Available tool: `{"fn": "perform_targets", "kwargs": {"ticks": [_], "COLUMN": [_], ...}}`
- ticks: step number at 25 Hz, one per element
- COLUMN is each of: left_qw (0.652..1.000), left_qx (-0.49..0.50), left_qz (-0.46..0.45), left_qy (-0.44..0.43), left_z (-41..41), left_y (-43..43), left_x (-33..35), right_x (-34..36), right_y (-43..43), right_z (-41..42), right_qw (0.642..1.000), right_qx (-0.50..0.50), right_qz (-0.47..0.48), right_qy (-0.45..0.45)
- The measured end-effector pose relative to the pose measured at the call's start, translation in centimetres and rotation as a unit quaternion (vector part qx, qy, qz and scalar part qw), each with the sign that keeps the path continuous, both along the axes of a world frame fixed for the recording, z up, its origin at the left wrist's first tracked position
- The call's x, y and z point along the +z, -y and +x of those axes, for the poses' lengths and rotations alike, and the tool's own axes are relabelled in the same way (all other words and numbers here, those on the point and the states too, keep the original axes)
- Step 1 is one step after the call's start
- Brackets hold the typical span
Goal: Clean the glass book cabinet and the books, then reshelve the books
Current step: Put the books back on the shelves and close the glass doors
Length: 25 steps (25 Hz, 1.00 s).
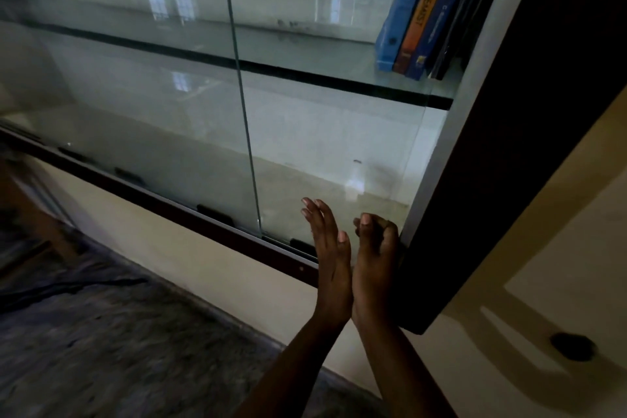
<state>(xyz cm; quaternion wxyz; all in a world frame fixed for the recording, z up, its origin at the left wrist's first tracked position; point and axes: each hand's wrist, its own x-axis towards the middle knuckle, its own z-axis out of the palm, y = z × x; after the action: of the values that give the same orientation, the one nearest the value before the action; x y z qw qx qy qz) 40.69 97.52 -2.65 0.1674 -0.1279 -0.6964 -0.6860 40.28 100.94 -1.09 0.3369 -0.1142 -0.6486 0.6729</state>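
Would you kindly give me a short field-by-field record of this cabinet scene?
cabinet: glass panes, dark frame
books: several, leaning, right end of upper shelf
lower shelf: no books in view
left hand: fingers straight, at right pane's lower corner
right hand: fingers curled beside pane's edge; grip unclear

from my seat the sliding glass panels (339,146) read clear, smooth and highly glossy, throwing back window reflections, with faint smudges low down. the shelf (305,76) inside is glass too, its edge dark. the book covers (417,10) look like glossy coated paper. the outer frame (509,146) is dark and matt; i can't tell wood from laminate. the pale strip (451,132) beside it looks like satin metal. the wall (203,237) is smooth, matt cream paint. the speckled grey surface (135,349) below is too blurred to name.
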Motion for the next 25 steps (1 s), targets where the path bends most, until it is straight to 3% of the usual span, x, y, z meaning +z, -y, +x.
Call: {"fn": "perform_targets", "kwargs": {"ticks": [4, 8, 14, 21, 25], "left_qw": [0.997, 0.984, 0.993, 0.984, 0.973], "left_qx": [-0.040, -0.048, 0.050, 0.162, 0.226], "left_qz": [-0.071, -0.173, -0.097, -0.056, -0.017], "left_qy": [0.018, 0.002, 0.047, 0.044, 0.043], "left_z": [0.1, 1.6, 1.8, -4.5, -8.7], "left_y": [2.0, 5.9, 13.0, 30.1, 41.3], "left_x": [0.0, 0.3, -2.4, -1.6, -1.1], "right_x": [-0.7, -1.1, -2.0, -0.1, 2.2], "right_y": [0.5, -1.3, 2.4, 19.9, 30.5], "right_z": [0.4, 3.7, 7.8, -2.7, -9.2], "right_qw": [0.999, 0.989, 0.976, 0.933, 0.892], "right_qx": [-0.012, 0.140, 0.196, 0.291, 0.291], "right_qz": [0.030, 0.023, 0.084, 0.213, 0.337], "right_qy": [-0.014, 0.048, 0.038, 0.007, -0.079]}}
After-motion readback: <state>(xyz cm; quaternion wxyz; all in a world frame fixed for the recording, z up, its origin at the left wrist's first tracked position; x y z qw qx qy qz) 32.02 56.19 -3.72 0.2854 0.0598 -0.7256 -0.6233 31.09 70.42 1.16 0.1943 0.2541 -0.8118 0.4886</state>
